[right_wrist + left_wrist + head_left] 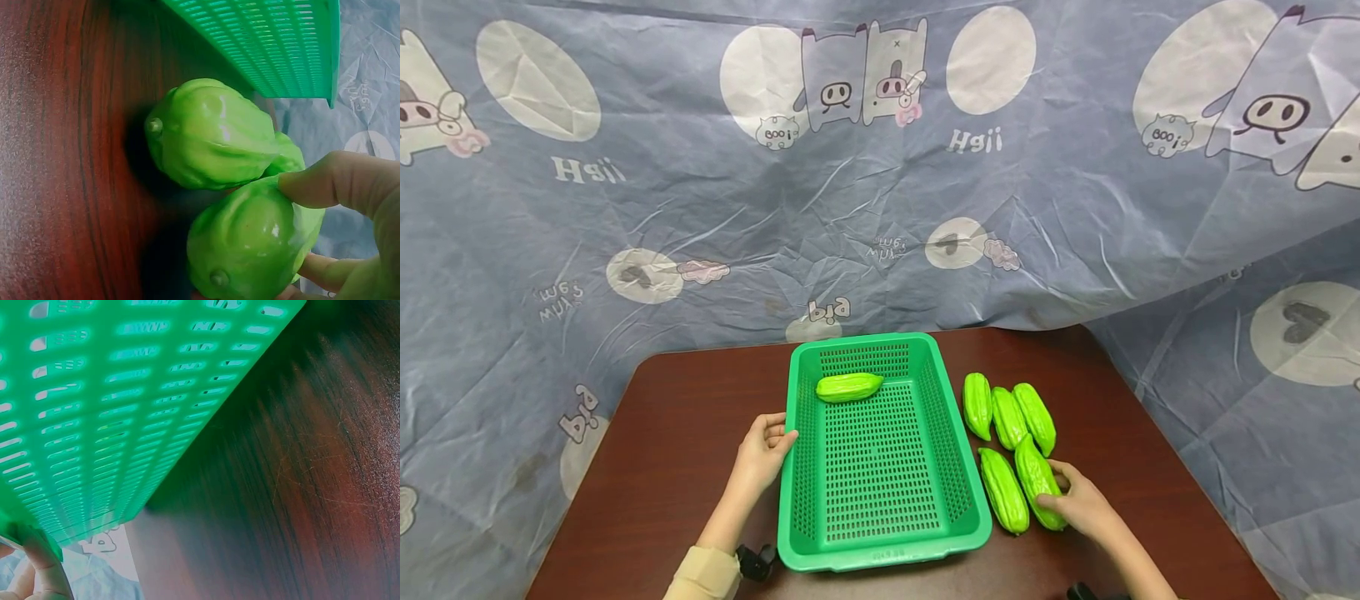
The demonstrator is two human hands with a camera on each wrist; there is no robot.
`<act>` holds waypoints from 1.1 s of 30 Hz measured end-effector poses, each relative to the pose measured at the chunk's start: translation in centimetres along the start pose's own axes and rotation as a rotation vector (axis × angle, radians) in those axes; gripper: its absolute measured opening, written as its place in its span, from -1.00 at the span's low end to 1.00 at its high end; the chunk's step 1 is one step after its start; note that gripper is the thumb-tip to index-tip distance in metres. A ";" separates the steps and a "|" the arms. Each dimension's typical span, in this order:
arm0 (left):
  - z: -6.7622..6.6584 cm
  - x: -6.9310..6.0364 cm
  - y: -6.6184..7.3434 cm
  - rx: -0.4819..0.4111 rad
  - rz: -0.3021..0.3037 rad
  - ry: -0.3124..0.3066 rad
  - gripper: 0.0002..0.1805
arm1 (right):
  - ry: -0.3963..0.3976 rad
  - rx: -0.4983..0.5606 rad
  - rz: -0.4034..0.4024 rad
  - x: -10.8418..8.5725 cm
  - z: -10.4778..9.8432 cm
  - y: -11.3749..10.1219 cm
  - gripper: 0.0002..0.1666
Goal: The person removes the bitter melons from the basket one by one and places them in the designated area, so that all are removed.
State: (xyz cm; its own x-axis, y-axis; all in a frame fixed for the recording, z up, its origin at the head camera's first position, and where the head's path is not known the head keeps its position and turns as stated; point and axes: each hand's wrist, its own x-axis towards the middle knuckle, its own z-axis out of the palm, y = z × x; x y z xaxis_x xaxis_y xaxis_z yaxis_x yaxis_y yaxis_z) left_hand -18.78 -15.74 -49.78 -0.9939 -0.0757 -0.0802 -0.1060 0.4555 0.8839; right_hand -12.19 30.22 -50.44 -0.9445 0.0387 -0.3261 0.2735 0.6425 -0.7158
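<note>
A green plastic basket (883,550) stands on the table, with one ridged green bitter melon (848,387) lying crosswise near its far end. My left hand (765,450) grips the basket's left rim, thumb on top; the left wrist view shows its curled fingers (47,569) at that rim. To the right of the basket, my right hand (1081,500) holds the nearest right bitter melon (1036,483) between thumb and fingers. In the right wrist view the thumb (319,184) presses this held melon (244,240). Another melon (1003,492) lies just left of it.
Three more bitter melons lie close together behind, including a left one (977,406), a middle one (1009,418) and a right one (1035,417). Beneath everything is a dark brown wooden table (692,417). A blue-grey printed cloth (850,208) hangs behind and around it.
</note>
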 end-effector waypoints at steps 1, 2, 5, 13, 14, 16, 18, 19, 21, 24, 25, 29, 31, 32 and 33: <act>0.0 0.0 0.0 0.000 -0.001 0.001 -0.52 | -0.006 0.002 0.002 0.0 0.0 0.1 -0.08; 0.0 0.0 0.0 0.001 0.001 0.003 -0.52 | -0.011 0.006 0.005 0.0 0.0 0.1 -0.07; 0.0 0.0 0.0 0.003 0.005 0.010 -0.52 | -0.025 0.009 0.018 0.1 0.1 0.4 -0.05; 0.0 -0.1 0.1 -0.011 0.009 0.009 -0.52 | -0.032 0.007 0.012 0.1 0.3 0.9 -0.05; 0.0 -0.1 0.1 -0.011 0.010 0.007 -0.52 | -0.033 0.008 0.017 0.1 0.4 0.9 -0.05; 0.0 -0.1 0.1 -0.011 0.011 0.004 -0.51 | -0.031 0.002 0.020 0.1 0.4 0.9 -0.03; 0.0 -0.2 0.2 -0.011 0.010 0.004 -0.51 | -0.027 -0.007 0.028 0.1 0.5 0.9 -0.02; 0.0 -0.2 0.2 -0.012 0.009 0.004 -0.51 | -0.027 -0.012 0.032 0.1 0.5 0.9 -0.01; 0.0 -0.1 0.1 -0.010 0.010 0.005 -0.51 | -0.022 -0.020 0.045 0.1 0.5 0.8 0.00; 0.0 -0.1 0.1 -0.008 0.009 0.007 -0.51 | -0.025 -0.027 0.056 0.0 0.7 0.9 0.03; 0.0 -0.1 0.1 -0.007 0.010 0.007 -0.51 | -0.023 -0.026 0.058 0.0 0.7 0.9 0.03; 0.0 -0.1 0.1 -0.006 0.007 0.006 -0.51 | -0.008 -0.015 0.053 -0.1 0.9 0.9 0.02; 0.0 -0.1 0.1 -0.005 0.007 0.006 -0.52 | 0.002 -0.004 0.052 -0.1 1.0 0.8 0.01; 0.0 -0.1 0.1 -0.004 0.008 0.006 -0.52 | 0.002 0.000 0.053 -0.1 1.0 0.8 0.01; 0.0 -0.1 0.1 -0.003 0.010 0.007 -0.52 | 0.002 0.004 0.055 -0.1 1.0 0.8 0.01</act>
State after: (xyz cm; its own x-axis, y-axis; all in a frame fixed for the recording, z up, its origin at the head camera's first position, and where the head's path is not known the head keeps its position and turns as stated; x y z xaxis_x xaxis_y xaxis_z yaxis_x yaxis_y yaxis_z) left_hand -18.74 -15.71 -49.68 -0.9946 -0.0772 -0.0686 -0.0963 0.4532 0.8862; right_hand -11.65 29.97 -51.62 -0.9284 0.0751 -0.3640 0.3256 0.6364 -0.6993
